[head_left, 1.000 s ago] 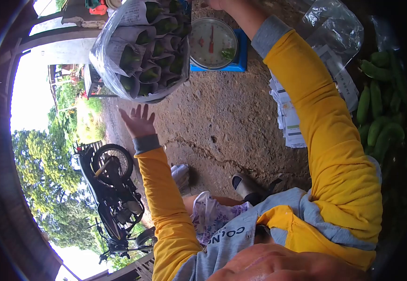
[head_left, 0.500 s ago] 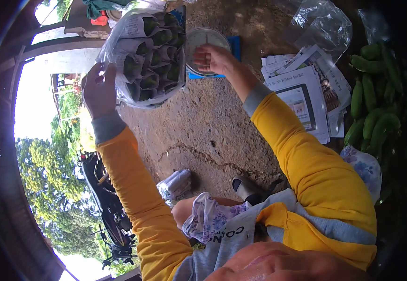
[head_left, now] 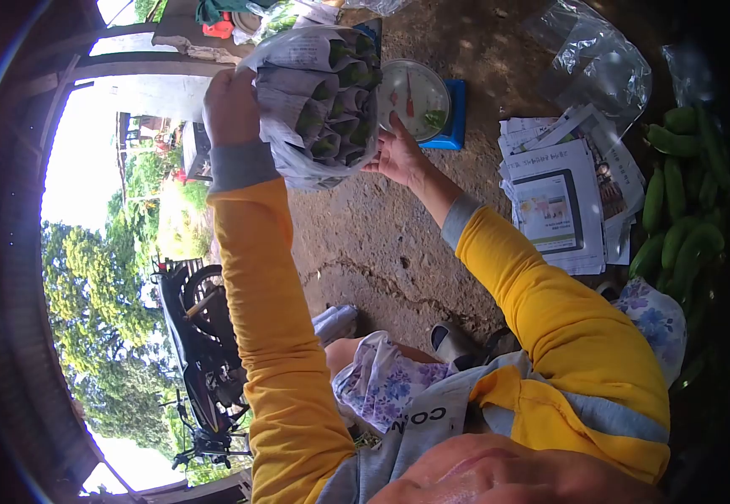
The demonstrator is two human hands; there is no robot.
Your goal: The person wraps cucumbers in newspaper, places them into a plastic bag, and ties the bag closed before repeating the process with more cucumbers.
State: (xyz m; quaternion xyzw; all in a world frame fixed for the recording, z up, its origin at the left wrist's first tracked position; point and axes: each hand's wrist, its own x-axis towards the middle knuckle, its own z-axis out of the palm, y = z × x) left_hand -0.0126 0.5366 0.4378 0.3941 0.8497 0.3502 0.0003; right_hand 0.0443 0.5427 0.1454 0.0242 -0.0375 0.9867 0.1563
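A clear plastic bag of newspaper-wrapped green fruit [head_left: 318,101] is held aloft at 12 o'clock. The left hand [head_left: 230,105] is curled on its 9 o'clock side, and the right hand [head_left: 398,155] is spread open under its 4 o'clock edge. A white dial scale [head_left: 419,92] stands at its 3 o'clock. The bag is judged to be mid-lift, and steady two-sided support is called for.

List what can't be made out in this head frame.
All in the head view:
- Scale reading: the dial is too small and blurred.
- Right hand grip: its fingertips are hidden behind the bag.
- Paper sheets print: too small to read.
- Green fruit at the right: dimmed by the dark lens edge.
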